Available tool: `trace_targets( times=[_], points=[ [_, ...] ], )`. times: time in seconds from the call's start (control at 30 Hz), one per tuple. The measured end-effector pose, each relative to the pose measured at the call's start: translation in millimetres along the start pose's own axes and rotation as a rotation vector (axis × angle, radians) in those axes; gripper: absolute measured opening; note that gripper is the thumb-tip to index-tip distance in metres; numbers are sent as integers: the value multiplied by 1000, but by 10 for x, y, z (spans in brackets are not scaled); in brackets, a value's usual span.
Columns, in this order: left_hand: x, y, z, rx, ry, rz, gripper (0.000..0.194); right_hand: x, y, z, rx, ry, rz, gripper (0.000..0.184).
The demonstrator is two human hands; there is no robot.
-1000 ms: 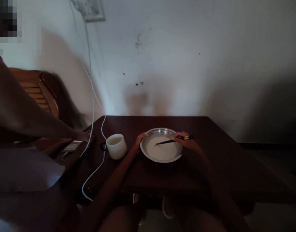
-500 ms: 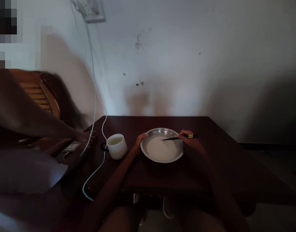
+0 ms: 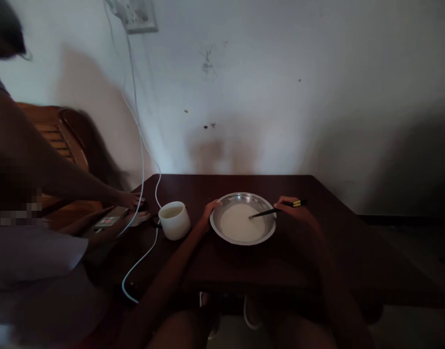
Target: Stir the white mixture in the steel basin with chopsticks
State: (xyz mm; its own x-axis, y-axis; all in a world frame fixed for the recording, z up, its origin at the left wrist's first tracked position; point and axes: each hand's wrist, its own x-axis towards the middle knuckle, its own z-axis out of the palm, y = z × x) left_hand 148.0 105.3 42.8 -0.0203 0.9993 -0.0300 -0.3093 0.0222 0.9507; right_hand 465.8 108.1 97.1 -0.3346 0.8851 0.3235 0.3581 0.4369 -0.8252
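Observation:
A round metal bowl (image 3: 264,231) of pale batter sits on the dark wooden table (image 3: 317,242). My left hand (image 3: 209,212) grips the bowl's left rim. My right hand (image 3: 291,209) is closed on a thin dark utensil with a yellow-banded handle (image 3: 277,209); its tip rests in the batter toward the right side. A white mug (image 3: 175,220) stands just left of the bowl, a little apart from my left hand.
Another person at the left reaches a hand (image 3: 130,199) to the table's left corner, beside a phone (image 3: 109,220). A pale cable (image 3: 142,160) hangs from a wall socket (image 3: 135,17) down past the mug. A wooden chair (image 3: 55,135) stands behind.
The utensil's tip has swept from the left of the batter to the right, and my right hand has shifted slightly right. The other person's hand moved a little at the table corner.

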Motion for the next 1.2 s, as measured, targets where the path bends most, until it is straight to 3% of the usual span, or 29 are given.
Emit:
trace_targets(
  times=[0.13,0.23,0.33,0.43,0.5,0.6,0.7,0.8,0.87,1.0,1.1,1.2],
  points=[
    [-9,29,10,-14,-7,-26,27,-21,-80,100,12,-180,-23,28],
    [-37,53,25,-24,9,-43,25,28,-93,190,-29,-62,-59,27],
    [-71,63,39,-10,17,-21,24,15,-53,77,-11,57,2,29],
    [-80,66,43,-7,5,-10,27,-33,-44,-15,15,-75,11,27],
    [-71,67,42,-18,-2,-27,30,-34,-63,39,-2,-170,-33,26],
    [-62,68,43,-19,6,-39,29,6,-77,152,-55,-83,-76,25],
    [-71,68,50,-9,6,-32,27,0,-49,84,-25,61,-14,28],
    [-80,70,56,-4,3,-17,26,-48,-37,-35,27,-40,27,29],
    [-84,75,54,-1,6,-16,26,-52,-51,-4,32,-127,1,27],
    [-92,81,52,-22,8,-27,29,20,-60,151,-49,-39,-61,27],
    [-92,75,56,-40,3,-34,29,14,-24,63,-16,39,-13,29],
    [-79,68,57,-24,0,-17,30,-39,-14,-43,19,-47,13,28]
  ],
)
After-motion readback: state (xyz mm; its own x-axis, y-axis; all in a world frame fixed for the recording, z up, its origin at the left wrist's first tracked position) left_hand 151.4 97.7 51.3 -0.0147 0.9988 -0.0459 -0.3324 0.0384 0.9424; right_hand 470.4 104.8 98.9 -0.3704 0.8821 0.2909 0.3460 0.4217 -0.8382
